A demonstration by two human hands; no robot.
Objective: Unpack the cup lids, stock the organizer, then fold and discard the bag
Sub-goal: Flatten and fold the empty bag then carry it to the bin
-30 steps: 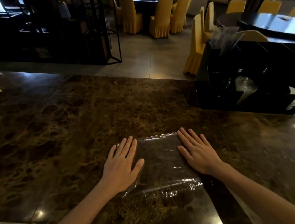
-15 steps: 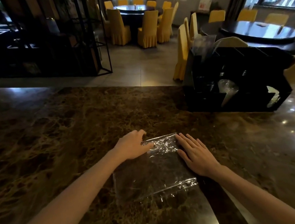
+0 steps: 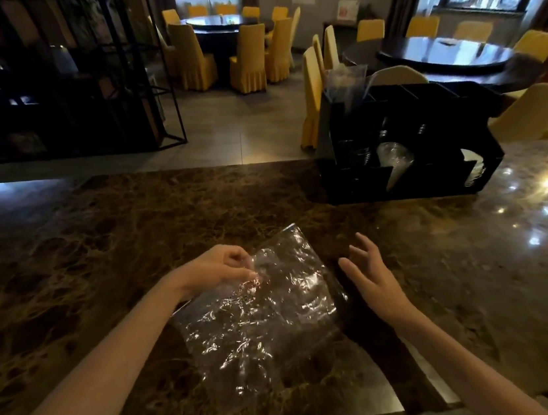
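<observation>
A clear, crinkled plastic bag (image 3: 265, 315) lies on the brown marble counter (image 3: 83, 265) in front of me, its far part lifted off the surface. My left hand (image 3: 217, 266) pinches the bag's left far edge. Just right of the bag hovers my right hand (image 3: 374, 277), fingers spread, touching nothing. At the counter's far right stands the black organizer (image 3: 406, 142), with clear cup lids (image 3: 394, 158) in a front slot and white ones (image 3: 473, 165) at its right end.
A clear plastic sleeve (image 3: 345, 86) sticks up from the organizer's back left corner. Beyond the counter are yellow-covered chairs (image 3: 247, 58), dark round tables (image 3: 443, 52) and a black metal shelf frame (image 3: 77, 76) at the left.
Both hands lay flat on the bag a second ago. My left hand then pinched the far edge and has lifted it; my right hand has come off the bag to its right.
</observation>
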